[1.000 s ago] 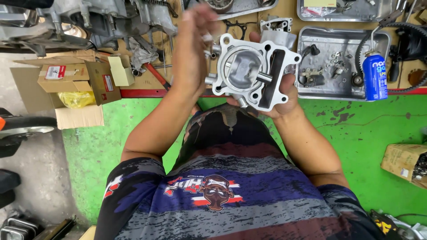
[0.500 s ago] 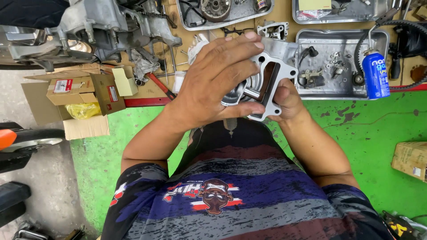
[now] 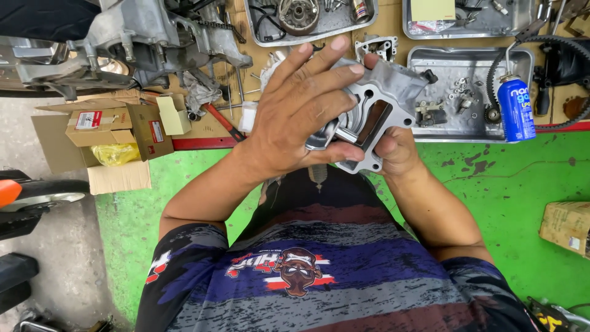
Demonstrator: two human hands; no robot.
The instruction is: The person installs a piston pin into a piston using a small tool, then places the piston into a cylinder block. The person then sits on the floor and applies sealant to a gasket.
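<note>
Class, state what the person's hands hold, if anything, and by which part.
A grey metal engine cylinder: the right hand grips its lower flange edge, and the left hand lies spread over its face.

An open brown cardboard box (image 3: 114, 126), bearing a white label with red marking, is set at the left on flattened cardboard, a yellow bag tucked under it. A small cream carton (image 3: 174, 114) is placed just beside it. A blue spray can (image 3: 515, 108) is stood upright at the right. Another brown box (image 3: 565, 226) is seen at the right edge.
</note>
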